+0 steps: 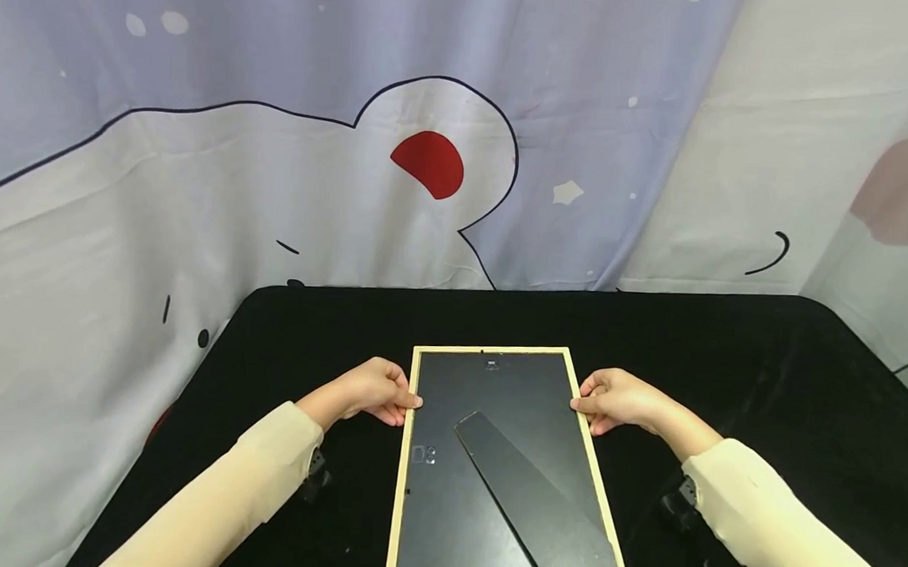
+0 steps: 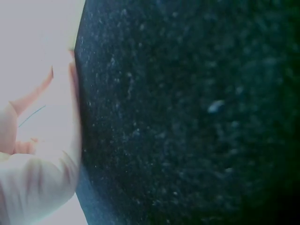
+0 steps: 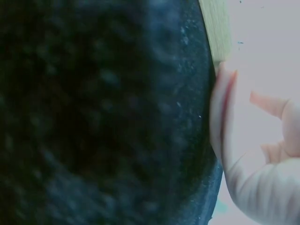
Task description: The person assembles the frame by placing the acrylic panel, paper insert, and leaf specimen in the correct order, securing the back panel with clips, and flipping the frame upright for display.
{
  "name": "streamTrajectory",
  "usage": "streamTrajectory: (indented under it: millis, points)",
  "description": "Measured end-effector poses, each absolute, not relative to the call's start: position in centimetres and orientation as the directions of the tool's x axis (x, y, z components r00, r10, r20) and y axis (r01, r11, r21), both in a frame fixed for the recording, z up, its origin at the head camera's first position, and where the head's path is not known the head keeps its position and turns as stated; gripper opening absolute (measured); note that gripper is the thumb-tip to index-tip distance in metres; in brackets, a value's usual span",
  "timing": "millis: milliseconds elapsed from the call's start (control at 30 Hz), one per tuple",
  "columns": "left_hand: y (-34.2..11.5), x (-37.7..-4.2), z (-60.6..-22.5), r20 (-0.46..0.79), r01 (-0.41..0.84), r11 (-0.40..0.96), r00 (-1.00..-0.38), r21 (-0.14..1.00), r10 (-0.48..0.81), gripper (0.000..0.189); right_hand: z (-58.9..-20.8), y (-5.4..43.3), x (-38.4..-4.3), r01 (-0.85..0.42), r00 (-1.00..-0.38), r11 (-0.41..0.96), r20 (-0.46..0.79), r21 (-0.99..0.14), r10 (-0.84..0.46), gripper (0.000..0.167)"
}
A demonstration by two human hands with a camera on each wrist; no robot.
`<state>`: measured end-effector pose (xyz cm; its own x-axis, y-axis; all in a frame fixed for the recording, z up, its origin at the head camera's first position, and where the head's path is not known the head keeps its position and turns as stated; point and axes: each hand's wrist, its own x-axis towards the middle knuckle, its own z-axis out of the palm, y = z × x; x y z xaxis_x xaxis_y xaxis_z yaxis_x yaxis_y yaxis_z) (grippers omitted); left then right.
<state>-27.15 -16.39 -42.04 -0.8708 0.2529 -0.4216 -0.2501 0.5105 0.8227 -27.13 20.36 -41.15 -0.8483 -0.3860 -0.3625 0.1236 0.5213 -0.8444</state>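
A picture frame [image 1: 451, 367] with a thin pale wooden rim shows its dark grey back in the head view; its lower end runs out of sight. Across that back lies a long, tapered easel stand leg [image 1: 525, 486], set at a slant. My left hand [image 1: 378, 391] pinches the left rim between thumb and fingers. On the opposite rim my right hand [image 1: 617, 400] pinches at about the same height. The wrist views show the left hand [image 2: 51, 154] and right hand [image 3: 262, 164] at pale wooden edges. Whether the frame touches the table cannot be told.
Black cloth covers the table [image 1: 332, 329] under and around the frame. Behind it hangs a pale curtain [image 1: 224, 192] printed with cartoon shapes. A small hanging tab [image 1: 492, 364] sits near the frame's top edge, and a small clip [image 1: 423, 455] near its left side.
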Motion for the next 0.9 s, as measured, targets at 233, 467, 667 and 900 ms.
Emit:
streamTrajectory:
  millis: [233,467,667,900]
  points:
    - [-16.1,-23.8,-41.6,-0.305,-0.185,0.496,-0.936,0.848,0.173,0.022,-40.2,19.6,-27.6,0.065,-0.848,0.637,-0.379,-0.768,-0.371,0.024]
    - [-15.2,-18.6,-41.0,-0.233,-0.083,0.522,-0.945,0.849,0.229,0.076,-37.4,19.0,-28.3,-0.102,-0.875,0.770,-0.311,-0.629,-0.370,0.034]
    - [-15.1,-14.9,-41.4,-0.218,-0.036,0.470,-0.916,0.882,0.337,0.087,-36.4,18.3,-29.3,-0.207,-0.872,0.739,-0.222,-0.642,-0.437,0.046]
    - [-15.7,-12.2,-42.9,-0.221,-0.042,0.378,-0.868,0.925,0.445,0.090,-37.0,16.7,-30.7,-0.304,-0.881,0.699,-0.089,-0.647,-0.465,0.045]
